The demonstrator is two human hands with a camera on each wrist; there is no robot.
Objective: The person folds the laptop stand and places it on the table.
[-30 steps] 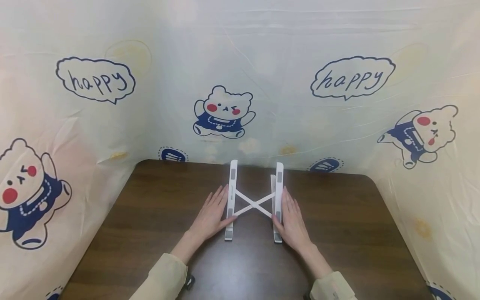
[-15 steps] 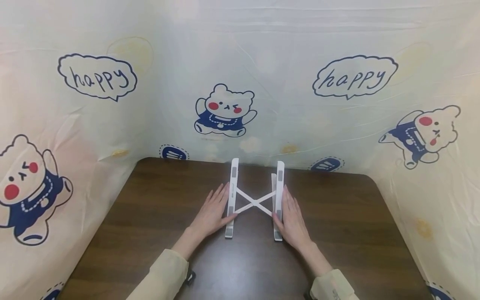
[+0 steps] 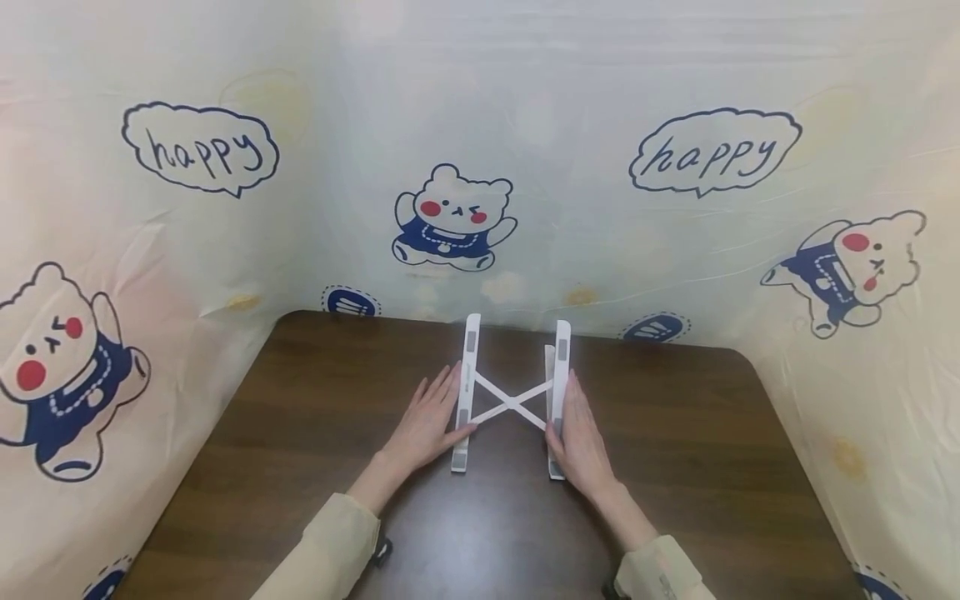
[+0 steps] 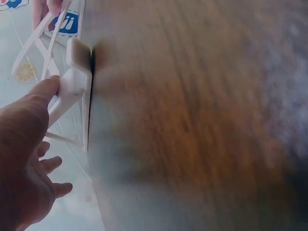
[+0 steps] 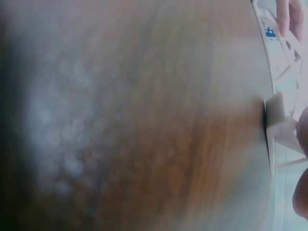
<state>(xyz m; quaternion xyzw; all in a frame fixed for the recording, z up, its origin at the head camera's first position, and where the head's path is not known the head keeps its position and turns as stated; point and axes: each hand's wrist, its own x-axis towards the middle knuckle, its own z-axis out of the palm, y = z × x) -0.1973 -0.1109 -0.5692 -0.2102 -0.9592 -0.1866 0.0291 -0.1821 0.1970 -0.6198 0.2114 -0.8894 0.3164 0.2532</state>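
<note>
A white folding laptop stand (image 3: 512, 402) sits on the brown table, its two long side rails apart and thin bars crossed in an X between them. Grey pads show along the rails. My left hand (image 3: 426, 427) holds the left rail, thumb across its top and fingers along its outer side. On the other rail my right hand (image 3: 583, 437) has a matching grip. Seen from the left wrist, the thumb (image 4: 45, 89) touches the stand near a raised lip. In the right wrist view only part of the right hand (image 5: 301, 187) appears, beside the stand's lip (image 5: 275, 110).
The dark wood table (image 3: 315, 517) extends around the stand, with rounded far corners. A pale curtain (image 3: 570, 100) printed with bears and "happy" bubbles hangs behind it and at both sides. Black straps (image 3: 382, 550) circle the wrists below beige cuffs.
The head view has shifted slightly, so the curtain prints sit a little farther right. Both hands keep their places on the rails, and the stand looks the same.
</note>
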